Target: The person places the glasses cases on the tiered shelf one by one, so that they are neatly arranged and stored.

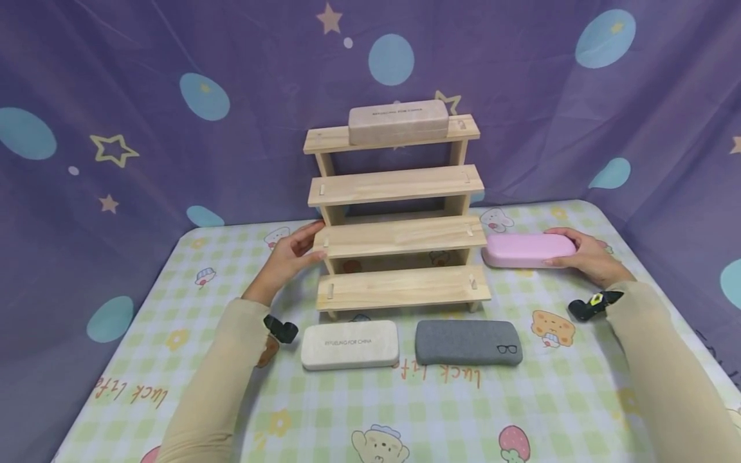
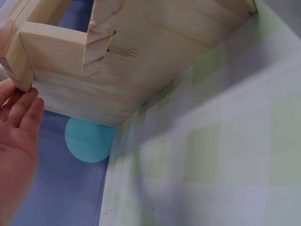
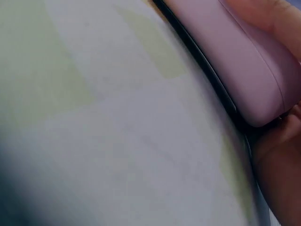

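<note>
A four-tier wooden rack (image 1: 399, 236) stands at the middle back of the table. My left hand (image 1: 287, 257) holds the left end of its second shelf from the bottom; in the left wrist view, the fingers of the left hand (image 2: 19, 127) curl at the edge of a wooden board (image 2: 19, 66). To the right of the rack, my right hand (image 1: 590, 257) grips the right end of a pink case (image 1: 523, 251), whose left end is at the rack's side. In the right wrist view, thumb and fingers lie around the pink case (image 3: 249, 61).
A beige case (image 1: 399, 123) lies on the top shelf. In front of the rack lie a white case (image 1: 350, 345) and a grey case (image 1: 469, 343), side by side on the checked tablecloth (image 1: 312, 411). A purple patterned curtain (image 1: 260, 83) hangs behind.
</note>
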